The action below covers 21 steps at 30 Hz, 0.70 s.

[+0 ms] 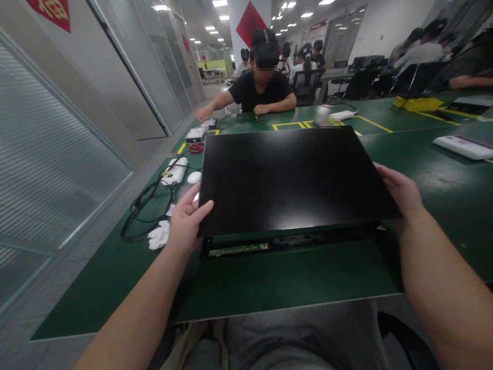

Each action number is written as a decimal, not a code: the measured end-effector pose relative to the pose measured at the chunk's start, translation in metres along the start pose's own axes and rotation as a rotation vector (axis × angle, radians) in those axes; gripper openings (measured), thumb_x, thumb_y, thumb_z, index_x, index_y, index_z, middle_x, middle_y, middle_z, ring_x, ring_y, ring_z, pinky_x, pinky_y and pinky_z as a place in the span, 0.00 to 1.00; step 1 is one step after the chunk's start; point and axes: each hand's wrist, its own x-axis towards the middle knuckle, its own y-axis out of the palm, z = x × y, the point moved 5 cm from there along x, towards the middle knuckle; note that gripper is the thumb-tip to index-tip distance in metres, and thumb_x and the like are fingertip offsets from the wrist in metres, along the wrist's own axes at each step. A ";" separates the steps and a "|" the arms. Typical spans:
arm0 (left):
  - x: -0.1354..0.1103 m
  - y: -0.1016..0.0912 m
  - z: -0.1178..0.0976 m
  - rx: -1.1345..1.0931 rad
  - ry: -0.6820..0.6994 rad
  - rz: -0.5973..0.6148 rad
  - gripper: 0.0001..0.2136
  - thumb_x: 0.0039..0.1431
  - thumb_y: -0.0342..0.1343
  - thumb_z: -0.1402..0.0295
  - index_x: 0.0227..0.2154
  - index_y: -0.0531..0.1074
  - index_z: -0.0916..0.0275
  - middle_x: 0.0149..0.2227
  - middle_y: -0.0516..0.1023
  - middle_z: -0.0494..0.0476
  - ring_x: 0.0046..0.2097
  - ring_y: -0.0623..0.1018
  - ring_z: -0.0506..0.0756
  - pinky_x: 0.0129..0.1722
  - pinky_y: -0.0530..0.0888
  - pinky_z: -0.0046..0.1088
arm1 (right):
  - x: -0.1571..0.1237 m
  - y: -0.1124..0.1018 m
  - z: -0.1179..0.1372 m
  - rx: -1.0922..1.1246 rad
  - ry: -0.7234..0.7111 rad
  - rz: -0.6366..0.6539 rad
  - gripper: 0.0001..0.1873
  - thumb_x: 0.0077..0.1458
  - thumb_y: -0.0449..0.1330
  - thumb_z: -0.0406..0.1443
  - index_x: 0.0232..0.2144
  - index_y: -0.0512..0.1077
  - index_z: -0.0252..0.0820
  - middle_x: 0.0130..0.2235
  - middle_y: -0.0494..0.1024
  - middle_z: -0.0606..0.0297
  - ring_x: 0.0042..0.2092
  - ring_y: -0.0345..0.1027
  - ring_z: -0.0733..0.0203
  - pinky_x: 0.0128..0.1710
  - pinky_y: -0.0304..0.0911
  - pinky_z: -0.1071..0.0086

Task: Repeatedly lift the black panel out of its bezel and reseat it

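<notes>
1. Panel [292, 177], black and glossy, is held flat just above the green surface [269, 288], over a dark frame [285, 244] that shows a green circuit strip.
2. Of the two hands, the left hand [187, 221] is closed on the panel's near left corner, thumb on top.
3. The right hand [400, 192] clasps the panel's right edge; its fingers go underneath, hidden.
4. Beside the left hand lie a white glove [159, 235] and a looped black cable [142, 210].
5. Across the surface sits another person [262, 90] in a black shirt.

Glossy black panel [292, 177]; matt green table mat [269, 277].
</notes>
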 end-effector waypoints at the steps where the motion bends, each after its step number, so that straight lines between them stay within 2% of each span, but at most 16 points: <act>1: -0.001 0.001 0.000 -0.005 -0.004 0.007 0.42 0.43 0.77 0.66 0.64 0.71 0.58 0.49 0.87 0.60 0.57 0.83 0.71 0.51 0.85 0.43 | -0.004 -0.001 0.004 0.068 -0.015 -0.020 0.31 0.55 0.60 0.51 0.57 0.78 0.48 0.49 0.86 0.59 0.51 0.81 0.43 0.51 0.76 0.49; 4: -0.002 0.006 0.001 -0.011 -0.022 0.022 0.44 0.43 0.77 0.65 0.66 0.69 0.58 0.49 0.87 0.60 0.58 0.82 0.71 0.52 0.84 0.43 | -0.008 -0.002 0.010 0.109 -0.068 -0.021 0.31 0.56 0.58 0.50 0.61 0.75 0.51 0.52 0.85 0.61 0.55 0.79 0.43 0.54 0.74 0.47; 8: -0.002 0.007 -0.002 -0.001 -0.017 0.032 0.43 0.43 0.77 0.64 0.65 0.70 0.57 0.50 0.87 0.59 0.60 0.80 0.71 0.54 0.83 0.42 | -0.005 -0.005 0.001 -0.002 0.017 0.031 0.34 0.59 0.51 0.56 0.59 0.77 0.49 0.53 0.85 0.55 0.54 0.79 0.39 0.52 0.73 0.42; 11: 0.000 0.006 -0.004 -0.030 -0.010 0.050 0.39 0.44 0.76 0.63 0.62 0.73 0.56 0.52 0.86 0.59 0.61 0.80 0.70 0.56 0.82 0.41 | -0.002 -0.009 -0.002 0.018 0.032 0.019 0.34 0.58 0.51 0.58 0.55 0.78 0.46 0.52 0.84 0.53 0.55 0.78 0.38 0.52 0.72 0.40; 16: 0.002 0.008 -0.003 -0.087 -0.037 0.128 0.30 0.50 0.72 0.55 0.56 0.79 0.60 0.52 0.86 0.61 0.61 0.79 0.70 0.58 0.79 0.42 | 0.004 -0.024 0.004 0.093 -0.116 -0.094 0.28 0.55 0.56 0.49 0.53 0.80 0.45 0.60 0.81 0.54 0.63 0.72 0.36 0.58 0.70 0.40; 18: 0.004 0.007 0.002 -0.021 -0.057 0.141 0.29 0.50 0.72 0.52 0.53 0.81 0.62 0.49 0.86 0.63 0.58 0.81 0.69 0.55 0.79 0.41 | 0.005 -0.033 0.006 0.117 -0.157 -0.149 0.26 0.54 0.57 0.45 0.51 0.81 0.46 0.62 0.79 0.57 0.67 0.68 0.37 0.61 0.69 0.41; 21: 0.007 0.002 0.009 0.133 -0.054 0.119 0.29 0.49 0.73 0.50 0.50 0.81 0.62 0.44 0.87 0.62 0.51 0.84 0.66 0.48 0.79 0.36 | 0.003 -0.041 0.007 0.186 -0.171 -0.188 0.23 0.53 0.57 0.41 0.47 0.83 0.49 0.61 0.80 0.59 0.68 0.66 0.38 0.61 0.68 0.42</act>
